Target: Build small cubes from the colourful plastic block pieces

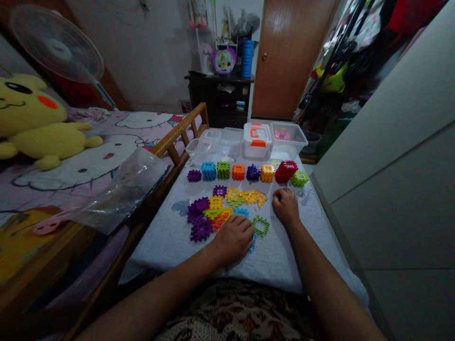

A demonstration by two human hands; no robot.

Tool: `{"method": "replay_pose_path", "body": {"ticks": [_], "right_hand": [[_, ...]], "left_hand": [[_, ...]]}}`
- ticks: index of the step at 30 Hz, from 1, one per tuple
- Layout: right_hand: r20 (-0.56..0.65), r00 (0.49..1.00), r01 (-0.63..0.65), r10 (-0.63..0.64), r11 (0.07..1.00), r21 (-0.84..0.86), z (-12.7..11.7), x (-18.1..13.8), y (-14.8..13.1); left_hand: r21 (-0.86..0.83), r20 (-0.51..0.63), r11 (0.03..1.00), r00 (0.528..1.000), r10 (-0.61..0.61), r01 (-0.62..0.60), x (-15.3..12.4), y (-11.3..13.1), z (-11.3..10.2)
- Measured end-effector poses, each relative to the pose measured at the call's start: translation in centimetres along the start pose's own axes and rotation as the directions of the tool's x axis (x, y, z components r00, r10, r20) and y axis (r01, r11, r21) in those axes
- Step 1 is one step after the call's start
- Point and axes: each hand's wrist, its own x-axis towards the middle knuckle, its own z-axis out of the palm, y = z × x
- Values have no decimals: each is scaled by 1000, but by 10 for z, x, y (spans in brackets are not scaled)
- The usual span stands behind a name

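Observation:
My left hand (235, 239) lies palm down over loose plastic building pieces, its fingers stretched out and slightly bent. A blue piece (252, 244) shows at its edge, and a green square frame piece (260, 226) lies just right of its fingertips. Purple pieces (201, 229), orange pieces (222, 219) and yellow pieces (249, 195) lie scattered around and beyond it. What is under the palm is hidden. My right hand (286, 205) rests on the cloth at the right, its fingers curled in, with nothing visible in them. Nearest to it stands a red stack (286, 171).
Colour-sorted stacks, among them a blue stack (209, 170) and an orange stack (238, 172), form a row across the table (159, 248). Behind them stand a lidded box (256, 149) and clear bins (297, 142). A wooden bed rail (177, 137) borders the left, a pale cabinet (387, 156) the right.

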Motion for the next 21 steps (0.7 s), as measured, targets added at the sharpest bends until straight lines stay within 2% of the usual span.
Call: {"method": "replay_pose_path", "body": {"ticks": [6, 10, 14, 17, 21], "right_hand": [[-14, 1000, 6, -6, 1000, 11, 0, -1, 0], [-10, 1000, 13, -13, 1000, 2, 1, 0, 1], [-3, 1000, 5, -5, 1000, -7, 2, 0, 2], [-6, 1000, 4, -4, 1000, -7, 1, 0, 1], [-10, 1000, 3, -3, 1000, -6, 0, 0, 0]], "left_hand": [[-25, 44, 999, 999, 27, -26, 10, 14, -1], [-77, 93, 995, 993, 75, -68, -8, 8, -10], [-77, 140, 996, 989, 55, -45, -22, 0, -14], [-25, 129, 998, 990, 62, -59, -22, -3, -12], [46, 64, 987, 987, 150, -153, -18, -5, -6]]}}
